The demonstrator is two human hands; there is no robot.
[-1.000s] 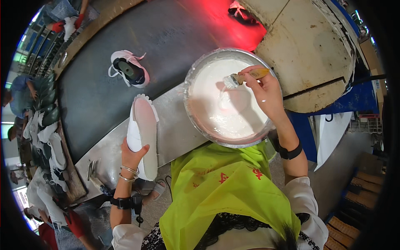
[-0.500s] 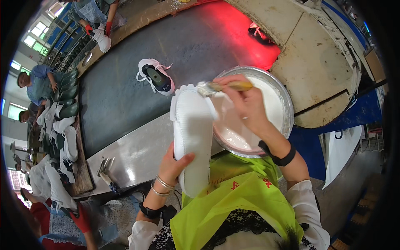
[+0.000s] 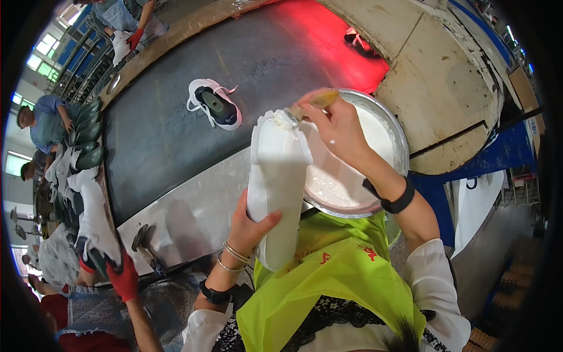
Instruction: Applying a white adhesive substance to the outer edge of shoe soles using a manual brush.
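My left hand (image 3: 245, 230) is wrapped round the lower part of a white shoe upper (image 3: 277, 182), its flat sole side facing up and its jagged toe edge pointing away from me. My right hand (image 3: 343, 132) grips a paint brush (image 3: 291, 117) with a yellowish handle. The bristles touch the toe end of the upper. Close by on the right stands a round metal basin (image 3: 401, 132), partly behind my right hand and forearm. It holds white liquid (image 3: 333, 186).
A pale pink and white laced shoe (image 3: 216, 104) lies on the dark belt (image 3: 158, 135). A dark shoe (image 3: 359, 42) sits under red light. Another brush (image 3: 146, 243) rests at the metal ledge (image 3: 193, 190). At left, a co-worker's red-gloved hand (image 3: 124, 276) holds a white upper (image 3: 94, 211).
The brush has shifted left onto the tip of the toe, and the upper has tilted slightly. At left, a co-worker's red-gloved hands have come up with a white upper. The small brush at the ledge looks shifted.
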